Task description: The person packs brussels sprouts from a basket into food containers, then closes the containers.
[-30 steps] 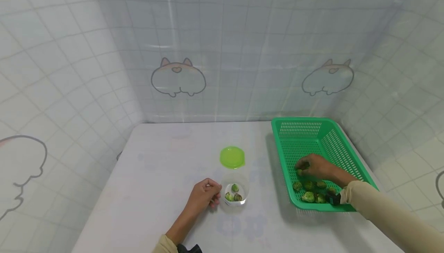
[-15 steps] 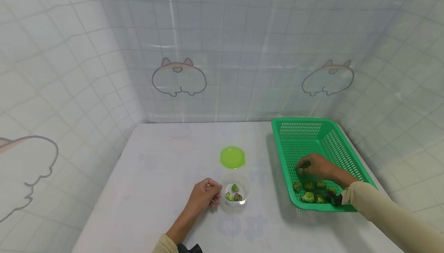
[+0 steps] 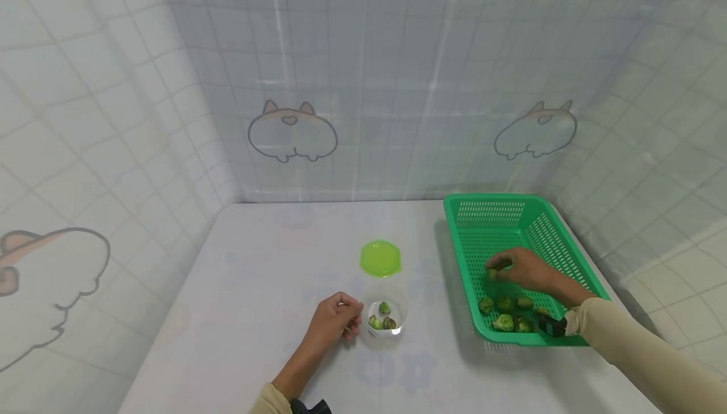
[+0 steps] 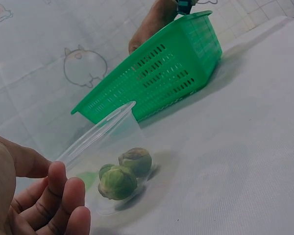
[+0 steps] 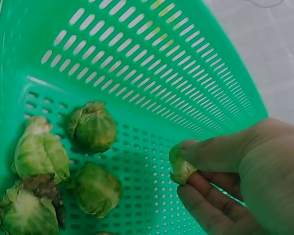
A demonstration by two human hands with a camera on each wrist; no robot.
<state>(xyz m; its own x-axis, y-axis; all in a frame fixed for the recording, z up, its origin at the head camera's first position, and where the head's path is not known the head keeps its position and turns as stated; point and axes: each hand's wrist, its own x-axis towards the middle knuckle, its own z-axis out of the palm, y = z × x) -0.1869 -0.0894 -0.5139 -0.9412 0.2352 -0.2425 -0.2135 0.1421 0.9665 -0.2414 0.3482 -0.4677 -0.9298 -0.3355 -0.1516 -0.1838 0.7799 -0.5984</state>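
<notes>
My right hand point(image 3: 524, 269) is inside the green plastic basket point(image 3: 460, 243) and pinches a small Brussels sprout point(image 5: 181, 166) between thumb and fingers. Below it, several more Brussels sprouts point(image 5: 98, 188) lie on the basket's floor at the near end. My left hand point(image 3: 336, 319) is at the left side of a clear plastic container point(image 4: 132, 122), thumb and forefinger pinching its rim, the other fingers loosely bent. Through the container's wall in the left wrist view, Brussels sprouts point(image 4: 117, 182) show at the bottom; the head view shows three of them.
A lime-green lid point(image 3: 380, 258) lies flat on the white-covered table point(image 3: 272, 256), just beyond the container. The basket stands at the table's right side. Sheeting with a grid and animal drawings point(image 3: 292, 133) rises behind and on both sides.
My right hand has risen slightly within the basket, and the small Brussels sprout in its fingers shows more clearly. The left hand and the container have stayed put.
</notes>
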